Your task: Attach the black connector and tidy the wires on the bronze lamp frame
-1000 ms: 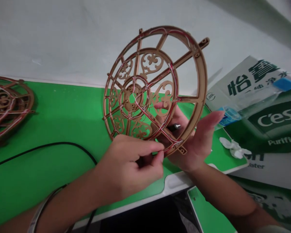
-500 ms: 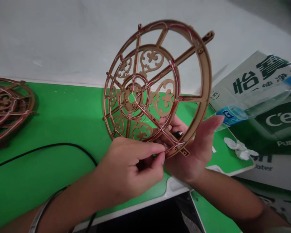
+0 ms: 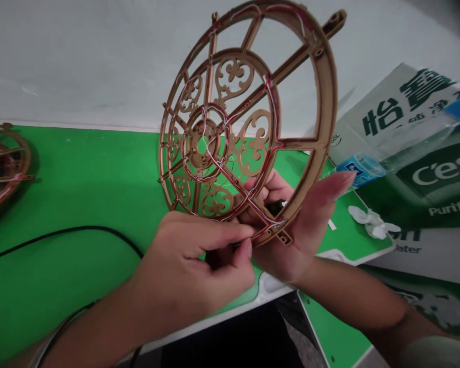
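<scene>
A round brown ornamental frame (image 3: pixel 322 97) with scrollwork and red and white wires along its spokes stands on edge above the green mat (image 3: pixel 80 179). My right hand (image 3: pixel 306 230) cups the frame's lower rim from behind, thumb stretched up beside the rim, fingers curled behind the spokes near a small black part (image 3: pixel 275 207). My left hand (image 3: pixel 191 271) is closed in a pinch at the frame's bottom edge, thumb and forefinger pressed together on something too small to make out.
More brown frames (image 3: pixel 3 163) lie stacked at the mat's far left. A black cable (image 3: pixel 69 232) curves across the mat. A plastic water bottle (image 3: pixel 391 148) lies on printed cartons (image 3: pixel 425 204) at the right, with crumpled white bits (image 3: pixel 371 221) beside them. A white wall stands behind.
The frame has risen and tilted more upright in view, both hands staying at its lower rim. The frames at the left slid further out of view.
</scene>
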Available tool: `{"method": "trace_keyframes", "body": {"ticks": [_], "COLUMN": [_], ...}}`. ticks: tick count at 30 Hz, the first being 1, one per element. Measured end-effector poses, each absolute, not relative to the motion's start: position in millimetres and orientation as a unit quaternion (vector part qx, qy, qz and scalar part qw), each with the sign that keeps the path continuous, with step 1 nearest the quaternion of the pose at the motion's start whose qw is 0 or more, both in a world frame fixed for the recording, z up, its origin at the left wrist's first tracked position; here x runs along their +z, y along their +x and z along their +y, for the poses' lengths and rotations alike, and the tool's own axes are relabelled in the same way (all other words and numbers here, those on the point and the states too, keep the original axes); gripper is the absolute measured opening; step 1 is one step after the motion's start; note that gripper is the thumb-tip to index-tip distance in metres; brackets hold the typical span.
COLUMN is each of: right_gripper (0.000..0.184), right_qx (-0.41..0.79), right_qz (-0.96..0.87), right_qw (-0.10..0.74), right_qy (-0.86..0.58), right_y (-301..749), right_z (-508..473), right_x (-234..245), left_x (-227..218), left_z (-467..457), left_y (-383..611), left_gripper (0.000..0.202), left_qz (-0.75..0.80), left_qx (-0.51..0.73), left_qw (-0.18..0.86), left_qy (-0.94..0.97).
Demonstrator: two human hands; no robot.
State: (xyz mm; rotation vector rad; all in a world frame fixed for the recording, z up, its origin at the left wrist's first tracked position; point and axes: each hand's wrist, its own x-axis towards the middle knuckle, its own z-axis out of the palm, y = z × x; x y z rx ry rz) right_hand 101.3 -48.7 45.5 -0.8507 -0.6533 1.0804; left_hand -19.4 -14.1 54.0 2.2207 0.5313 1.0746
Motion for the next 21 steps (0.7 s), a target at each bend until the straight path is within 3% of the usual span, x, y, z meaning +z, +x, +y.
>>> {"method": "trace_keyframes", "body": {"ticks": [6, 13, 21], "right_gripper": [0.062, 0.072, 0.071], "right_qx": [0.488, 0.499, 0.501], "right_qz": [-0.282, -0.285, -0.288], "right_qw": [0.735, 0.722, 0.72], "right_qy": [-0.376, -0.385, -0.384], "right_y": [100.0, 100.0, 100.3], "right_z": [-50.0, -48.7, -50.6], "right_x": [48.1, 49.4, 47.0], "left_x": [55.4, 56.9, 58.7], "left_z": [-15.9, -15.4, -14.8], "left_y": [-21.7, -18.9, -18.8], "left_gripper": [0.025, 0.025, 0.022], "left_qz": [0.204, 0.196, 0.199], "left_qx": [0.402, 0.404, 0.413], "left_qw": [0.295, 0.302, 0.317], "left_qy": [0.843, 0.841, 0.83]}}
